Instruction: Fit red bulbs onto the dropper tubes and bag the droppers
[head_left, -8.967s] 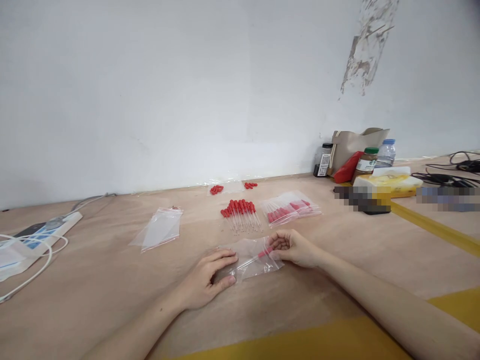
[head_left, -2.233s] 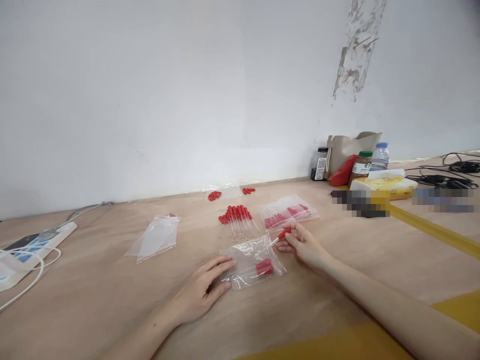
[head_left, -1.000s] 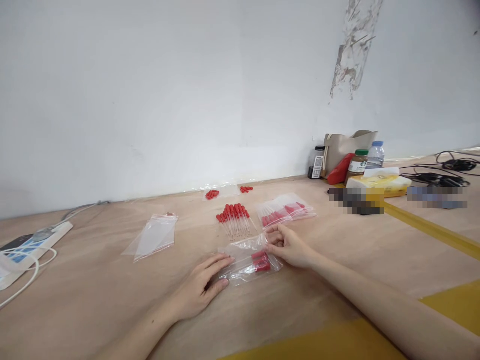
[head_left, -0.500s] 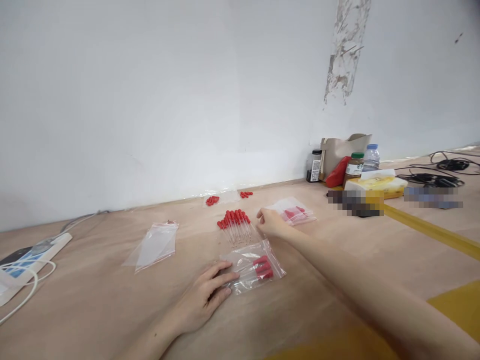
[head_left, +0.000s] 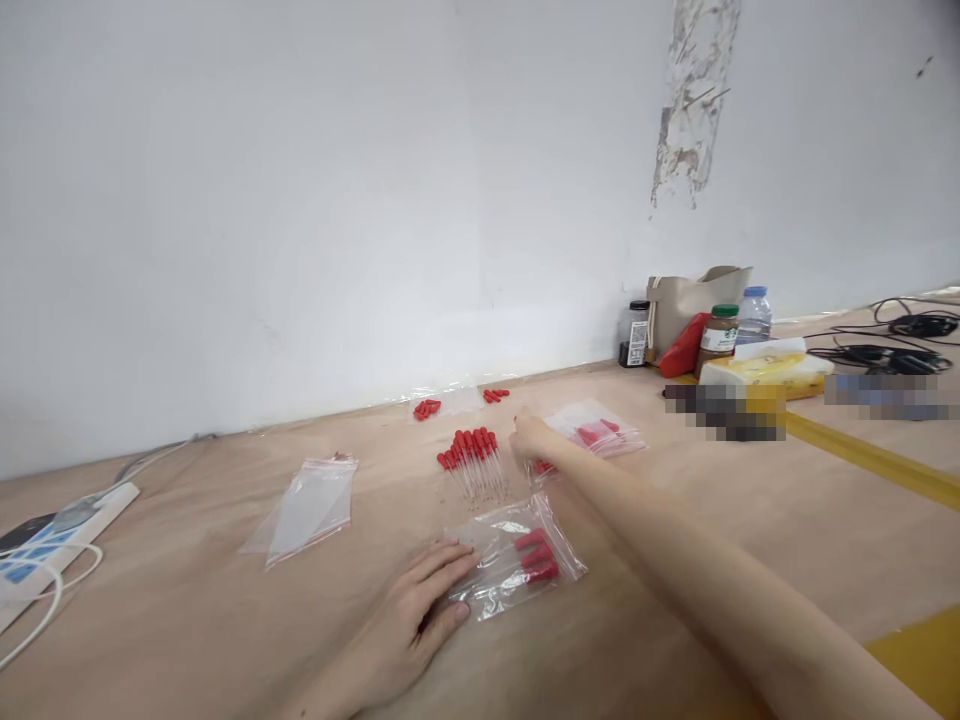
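My left hand [head_left: 405,620] lies with its fingers stretched out on the left edge of a clear zip-lock bag [head_left: 495,590]. Inside this bag are several droppers with red rubber bulbs [head_left: 538,555]. Beyond it, a fanned group of loose red-bulbed droppers [head_left: 472,450] lies with glass stems toward me. My right hand [head_left: 536,440] is just right of that group, its fingers closed. A small red spot shows at the fingertips; what they hold is otherwise hidden. More red bulbs [head_left: 544,467] peek out beneath the wrist, beside a stack of filled bags [head_left: 600,430].
Flat zip-lock bags [head_left: 311,510] lie to the left, near a power strip [head_left: 67,540] with white cables. Small red pieces [head_left: 427,409] sit by the wall. At right stand a dark-capped bottle [head_left: 634,335], a beige bag [head_left: 686,300], a green-lidded jar [head_left: 718,340] and a tissue pack [head_left: 765,370].
The view has shifted slightly. My right hand has moved a little away from me beside the loose droppers, uncovering red bulbs beneath the wrist. My left hand stays on the bag.
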